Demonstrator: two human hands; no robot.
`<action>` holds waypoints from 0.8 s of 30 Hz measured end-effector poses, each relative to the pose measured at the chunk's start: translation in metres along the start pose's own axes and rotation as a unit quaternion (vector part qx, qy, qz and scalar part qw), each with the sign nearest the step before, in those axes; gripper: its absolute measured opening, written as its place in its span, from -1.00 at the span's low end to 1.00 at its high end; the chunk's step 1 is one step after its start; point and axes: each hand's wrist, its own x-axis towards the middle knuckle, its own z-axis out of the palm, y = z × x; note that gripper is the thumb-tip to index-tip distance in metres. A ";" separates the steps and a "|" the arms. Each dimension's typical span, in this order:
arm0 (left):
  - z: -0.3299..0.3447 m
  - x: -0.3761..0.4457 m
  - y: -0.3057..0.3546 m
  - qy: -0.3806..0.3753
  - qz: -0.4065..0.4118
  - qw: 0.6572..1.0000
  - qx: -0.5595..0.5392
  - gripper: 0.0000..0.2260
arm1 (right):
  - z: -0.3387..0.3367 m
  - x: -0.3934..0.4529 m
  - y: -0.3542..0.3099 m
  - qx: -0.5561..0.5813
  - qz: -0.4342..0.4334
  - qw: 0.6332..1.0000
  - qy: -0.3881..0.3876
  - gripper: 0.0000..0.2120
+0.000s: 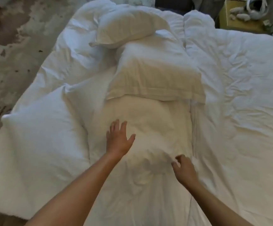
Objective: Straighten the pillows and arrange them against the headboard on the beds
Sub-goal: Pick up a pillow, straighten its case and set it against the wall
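Several white pillows lie on a white bed (pixel 240 111). The nearest pillow (pixel 152 121) is flat in front of me, and my left hand (pixel 118 139) hovers open over its left part, fingers spread. My right hand (pixel 184 170) is at its near right corner, fingers curled loosely, holding nothing that I can see. A striped pillow (pixel 155 75) lies just beyond it. Another striped pillow (pixel 129 28) is tilted at the far end. A plump plain pillow (pixel 39 141) sits at the left edge of the bed. No headboard is in view.
Rumpled white duvet (pixel 230 66) covers the right side of the bed. Stained grey floor (pixel 13 38) runs along the left. A yellow-green box (pixel 237 17) with a white toy (pixel 253 8) on it stands at the top right.
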 end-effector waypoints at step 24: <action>0.146 0.132 -0.037 -0.035 -0.034 0.999 0.013 0.13 | 0.031 0.287 -0.105 0.150 0.042 0.988 -0.011 0.28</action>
